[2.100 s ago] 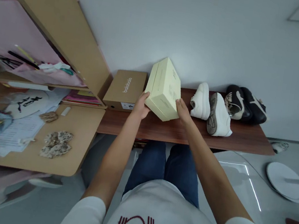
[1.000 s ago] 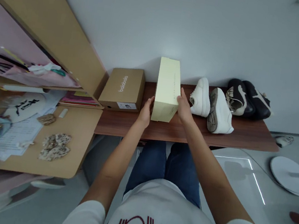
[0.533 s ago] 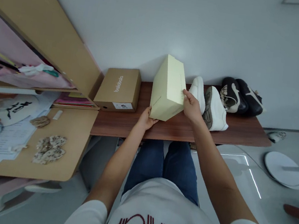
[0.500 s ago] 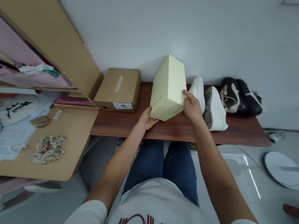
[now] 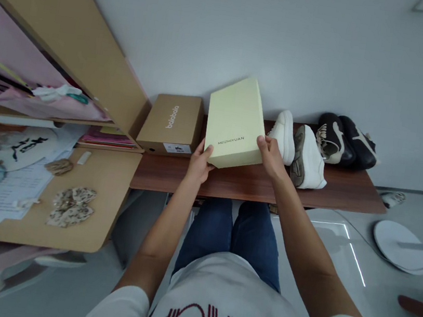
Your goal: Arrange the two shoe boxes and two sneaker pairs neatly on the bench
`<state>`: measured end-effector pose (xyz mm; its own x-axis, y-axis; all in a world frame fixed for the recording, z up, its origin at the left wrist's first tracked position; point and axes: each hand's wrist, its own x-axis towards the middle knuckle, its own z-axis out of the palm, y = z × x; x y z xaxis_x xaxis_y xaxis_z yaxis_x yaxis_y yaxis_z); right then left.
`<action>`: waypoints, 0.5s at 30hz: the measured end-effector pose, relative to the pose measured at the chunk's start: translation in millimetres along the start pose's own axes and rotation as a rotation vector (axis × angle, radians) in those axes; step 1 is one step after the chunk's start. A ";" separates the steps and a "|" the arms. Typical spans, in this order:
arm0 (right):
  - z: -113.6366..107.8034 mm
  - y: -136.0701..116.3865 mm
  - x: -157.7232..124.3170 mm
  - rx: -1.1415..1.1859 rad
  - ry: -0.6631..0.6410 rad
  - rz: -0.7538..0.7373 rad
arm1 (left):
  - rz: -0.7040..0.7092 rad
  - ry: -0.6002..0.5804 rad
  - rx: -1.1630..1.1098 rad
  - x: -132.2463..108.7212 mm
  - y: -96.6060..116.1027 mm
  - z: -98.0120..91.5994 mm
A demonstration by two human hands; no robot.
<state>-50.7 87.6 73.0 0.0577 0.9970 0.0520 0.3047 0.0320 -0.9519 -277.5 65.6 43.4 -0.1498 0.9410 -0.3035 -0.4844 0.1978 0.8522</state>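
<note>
Between my hands is a pale yellow shoebox (image 5: 236, 117) marked MEIZHIYUAN, its broad printed face turned up toward me. My left hand (image 5: 199, 164) grips its near left corner, thumb on top and fingers underneath. On the near right corner my right hand (image 5: 270, 155) is closed, thumb over the top edge. The box is over the dark wooden bench (image 5: 169, 178), slightly tilted; whether it rests on the bench I cannot tell. To its right are white shoes (image 5: 311, 162), one partly behind my right hand. A brown balabala shoebox (image 5: 173, 121) sits to the left.
Black shoes (image 5: 348, 141) stand at the bench's right end. At left, a desk (image 5: 106, 206) holds papers, a patterned scrunchie (image 5: 72, 207) and a white cap-like item (image 5: 26, 148). A wall rises behind the bench. A round white base (image 5: 399, 245) is on the floor at right.
Both hands have turned the pale yellow shoebox from an edge-up tilt so that its printed broad face is up. My left thumb has moved onto the top.
</note>
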 end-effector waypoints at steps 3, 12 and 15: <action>8.6 -1.3 -3.2 0.029 -0.031 0.018 | 0.057 0.025 0.047 -3.1 13.5 -3.1; 28.8 22.5 2.5 0.089 -0.089 0.097 | 0.127 0.065 0.098 -1.7 20.8 -9.2; 32.2 33.9 6.2 0.139 -0.103 0.119 | 0.137 0.066 0.099 3.2 17.0 -9.9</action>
<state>-70.6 97.2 31.3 -0.0146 0.9960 -0.0882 0.1672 -0.0845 -0.9823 -294.7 69.3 52.7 -0.2664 0.9415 -0.2064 -0.3690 0.0982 0.9242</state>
